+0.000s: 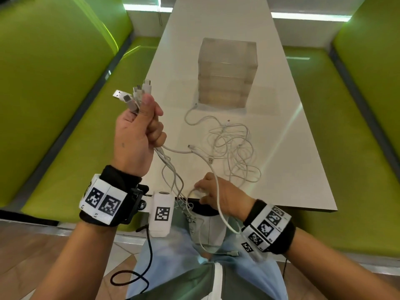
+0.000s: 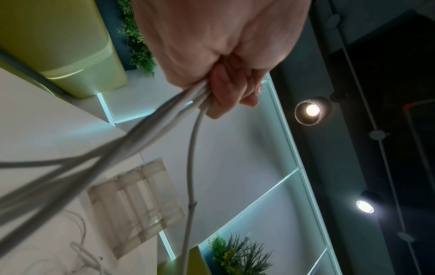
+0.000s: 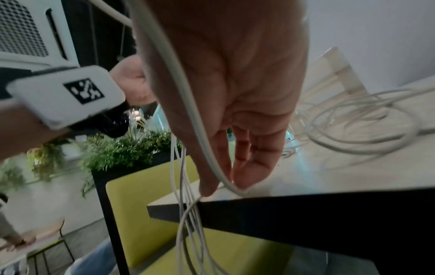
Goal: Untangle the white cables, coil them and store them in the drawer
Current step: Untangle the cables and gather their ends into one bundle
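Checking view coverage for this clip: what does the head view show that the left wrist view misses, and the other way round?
Only the head view shows the connector ends fanned above the left hand, the right hand pinching a strand at the table edge, and a cable draped over that wrist.

Only the left wrist view shows the left hand's curled fingers from below, clamping the strands, plus ceiling lamps and plants.

Both show the white cables, the translucent drawer unit and the table.
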`<state>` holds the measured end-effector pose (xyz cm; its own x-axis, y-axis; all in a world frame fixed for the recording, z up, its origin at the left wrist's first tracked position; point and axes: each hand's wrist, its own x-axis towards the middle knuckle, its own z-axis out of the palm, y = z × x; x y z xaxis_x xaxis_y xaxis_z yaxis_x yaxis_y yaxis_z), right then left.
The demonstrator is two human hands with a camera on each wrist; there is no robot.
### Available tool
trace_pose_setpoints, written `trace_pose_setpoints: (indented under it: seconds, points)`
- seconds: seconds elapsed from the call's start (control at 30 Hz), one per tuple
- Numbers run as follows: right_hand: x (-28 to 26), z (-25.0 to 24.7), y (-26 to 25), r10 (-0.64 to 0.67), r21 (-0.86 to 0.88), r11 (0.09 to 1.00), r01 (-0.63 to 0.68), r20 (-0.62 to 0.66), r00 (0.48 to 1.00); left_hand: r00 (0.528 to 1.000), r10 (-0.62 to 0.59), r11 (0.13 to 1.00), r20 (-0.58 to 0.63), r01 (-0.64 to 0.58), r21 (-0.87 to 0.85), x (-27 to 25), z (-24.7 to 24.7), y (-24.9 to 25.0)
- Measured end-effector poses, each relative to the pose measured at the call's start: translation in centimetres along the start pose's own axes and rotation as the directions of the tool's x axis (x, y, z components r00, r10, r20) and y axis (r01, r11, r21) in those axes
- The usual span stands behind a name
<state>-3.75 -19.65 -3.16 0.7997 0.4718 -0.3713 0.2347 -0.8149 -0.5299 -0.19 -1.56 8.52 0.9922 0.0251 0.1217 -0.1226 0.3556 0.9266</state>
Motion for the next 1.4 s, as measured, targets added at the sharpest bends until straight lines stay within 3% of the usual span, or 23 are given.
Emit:
trace_pose_setpoints:
  seconds: [0.13,0.2,0.27,0.33,0.47,0.63,0.83,1.07,1.27,1.4]
  points:
    - [0.6,-0.1,-0.5,-0.021,-0.100,0.995,0.014,-0.067,0.998,1.000,-0.005,1.000,0.024,0.005,0.014,0.0,0.1,-0.4]
    - [0.2,-0.7,-1.1,-0.058,-0.077,0.995,0.065,0.096,0.994,1.000,-0.001,1.000,0.021,0.001,0.017,0.0,0.1,-0.4]
    - [-0.4,-1.1,-1.5,-0.081,0.013,0.997,0.082,0.331,0.940,1.000,0.004,1.000,0.008,-0.004,0.021,0.2,0.0,-0.2]
    - [-1.1,-1.0,-1.9,-0.088,0.086,0.995,0.058,0.412,0.907,1.000,0.010,1.000,-0.005,-0.010,0.025,0.3,0.0,0.0]
    - [-1.2,-1.0,-1.6,-0.122,0.036,0.992,0.118,0.140,0.983,1.000,0.031,0.999,-0.004,-0.030,0.030,0.5,-0.1,0.4]
    - [-1.6,-2.7,-0.7,-0.110,0.102,0.991,0.091,0.197,0.974,0.999,0.040,0.999,0.002,-0.040,0.029,0.7,-0.3,0.4]
    - [-0.6,-3.8,1.6,0.046,0.355,0.934,-0.035,-0.024,0.999,1.000,0.005,1.000,0.019,-0.005,0.013,0.6,-0.1,-0.5]
    - [3.4,-5.7,2.3,0.057,0.058,0.998,-0.039,-0.353,0.934,0.995,-0.089,0.995,0.049,0.087,0.042,-0.1,0.1,-1.6]
    - [6.2,-5.2,2.9,0.147,-0.139,0.972,-0.189,-0.267,0.952,0.979,-0.197,0.979,0.049,0.194,0.066,-0.3,-0.4,-2.9]
    - [6.0,-5.2,3.4,0.170,-0.063,0.979,-0.195,-0.280,0.945,0.969,-0.246,0.969,0.027,0.247,-0.010,-0.2,-0.8,-4.0]
